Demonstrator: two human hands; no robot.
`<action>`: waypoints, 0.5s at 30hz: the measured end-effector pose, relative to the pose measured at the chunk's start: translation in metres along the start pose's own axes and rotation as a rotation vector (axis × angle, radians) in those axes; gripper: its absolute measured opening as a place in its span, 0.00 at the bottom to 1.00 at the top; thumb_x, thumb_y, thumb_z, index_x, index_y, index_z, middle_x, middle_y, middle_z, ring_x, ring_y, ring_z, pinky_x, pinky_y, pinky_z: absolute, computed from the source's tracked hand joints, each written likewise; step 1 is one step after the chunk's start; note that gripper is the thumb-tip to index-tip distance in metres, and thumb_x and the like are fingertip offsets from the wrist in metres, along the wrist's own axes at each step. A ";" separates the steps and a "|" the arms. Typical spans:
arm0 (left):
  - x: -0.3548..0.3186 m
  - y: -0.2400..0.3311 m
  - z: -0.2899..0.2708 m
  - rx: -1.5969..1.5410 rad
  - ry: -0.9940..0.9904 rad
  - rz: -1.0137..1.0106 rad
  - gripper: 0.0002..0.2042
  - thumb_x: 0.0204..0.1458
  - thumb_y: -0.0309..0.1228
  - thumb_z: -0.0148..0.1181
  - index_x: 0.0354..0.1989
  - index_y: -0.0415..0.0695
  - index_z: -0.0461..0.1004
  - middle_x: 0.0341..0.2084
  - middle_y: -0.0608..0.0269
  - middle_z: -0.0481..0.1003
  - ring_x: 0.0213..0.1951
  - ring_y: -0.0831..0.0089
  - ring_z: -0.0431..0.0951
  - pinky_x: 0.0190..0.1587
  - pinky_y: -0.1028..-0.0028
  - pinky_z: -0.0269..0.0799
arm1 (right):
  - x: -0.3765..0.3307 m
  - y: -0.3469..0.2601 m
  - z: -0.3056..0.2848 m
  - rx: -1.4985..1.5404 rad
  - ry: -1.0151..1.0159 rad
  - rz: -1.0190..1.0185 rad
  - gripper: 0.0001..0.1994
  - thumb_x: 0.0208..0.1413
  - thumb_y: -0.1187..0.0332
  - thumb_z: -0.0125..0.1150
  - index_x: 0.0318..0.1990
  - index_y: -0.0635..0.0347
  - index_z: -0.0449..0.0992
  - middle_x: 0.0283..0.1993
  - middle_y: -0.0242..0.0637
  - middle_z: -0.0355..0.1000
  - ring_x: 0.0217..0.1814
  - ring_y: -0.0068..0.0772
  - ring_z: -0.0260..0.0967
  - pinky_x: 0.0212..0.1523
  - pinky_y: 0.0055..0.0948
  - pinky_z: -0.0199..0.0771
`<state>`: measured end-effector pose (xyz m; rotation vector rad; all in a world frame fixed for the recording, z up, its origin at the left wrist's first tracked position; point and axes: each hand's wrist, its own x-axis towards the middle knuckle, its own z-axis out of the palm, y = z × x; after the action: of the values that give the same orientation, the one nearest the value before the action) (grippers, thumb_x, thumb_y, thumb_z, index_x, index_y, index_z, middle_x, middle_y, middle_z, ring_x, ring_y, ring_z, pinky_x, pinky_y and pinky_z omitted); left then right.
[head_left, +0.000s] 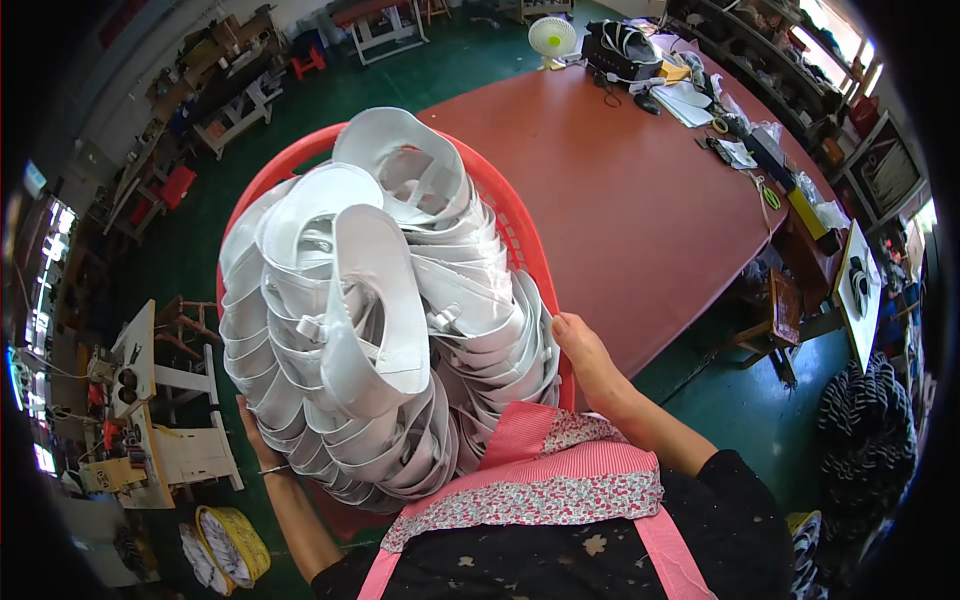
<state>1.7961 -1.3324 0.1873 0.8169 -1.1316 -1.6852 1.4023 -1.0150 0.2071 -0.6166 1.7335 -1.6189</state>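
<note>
Curved pieces [345,340] are stacked in basket [288,158], which is held between left hand [256,432] and right hand [590,362]. Table [620,200] is set beyond and right; fan [552,38] placed at its far end. Workbench [190,455] located left of basket.

Smooth, faintly shiny leather-like sheet in the white pieces [345,365]. Glossy plastic in the basket [520,215]. Smooth, low-sheen surface on the worktop [620,210]. Printed cloth in the apron [560,490]; matt cloth in the shirt [500,562]. Smooth, faintly reflective finish on the floor [480,65].
</note>
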 end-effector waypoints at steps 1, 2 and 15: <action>-0.005 0.000 0.004 -0.014 0.027 -0.003 0.35 0.62 0.57 0.43 0.66 0.37 0.60 0.62 0.53 0.66 0.62 0.58 0.67 0.65 0.62 0.61 | 0.005 -0.002 -0.001 -0.039 -0.017 -0.023 0.36 0.62 0.41 0.50 0.58 0.73 0.66 0.48 0.45 0.70 0.48 0.31 0.66 0.49 0.30 0.67; -0.008 0.000 0.008 -0.009 0.099 0.028 0.35 0.63 0.56 0.41 0.66 0.36 0.60 0.63 0.52 0.65 0.63 0.58 0.66 0.65 0.61 0.60 | 0.012 0.004 0.000 -0.045 0.008 -0.042 0.36 0.62 0.42 0.51 0.58 0.73 0.66 0.46 0.45 0.70 0.47 0.30 0.66 0.48 0.30 0.67; -0.056 0.059 0.093 0.361 0.339 0.200 0.28 0.66 0.49 0.44 0.56 0.31 0.70 0.50 0.52 0.75 0.50 0.67 0.76 0.54 0.71 0.68 | 0.185 0.020 0.003 -0.676 -0.224 -0.497 0.41 0.63 0.39 0.45 0.64 0.75 0.57 0.57 0.56 0.69 0.62 0.47 0.66 0.63 0.38 0.62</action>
<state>1.7538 -1.2587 0.2777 1.1254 -1.2457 -1.1398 1.2850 -1.1507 0.1581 -1.5869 2.0478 -1.1534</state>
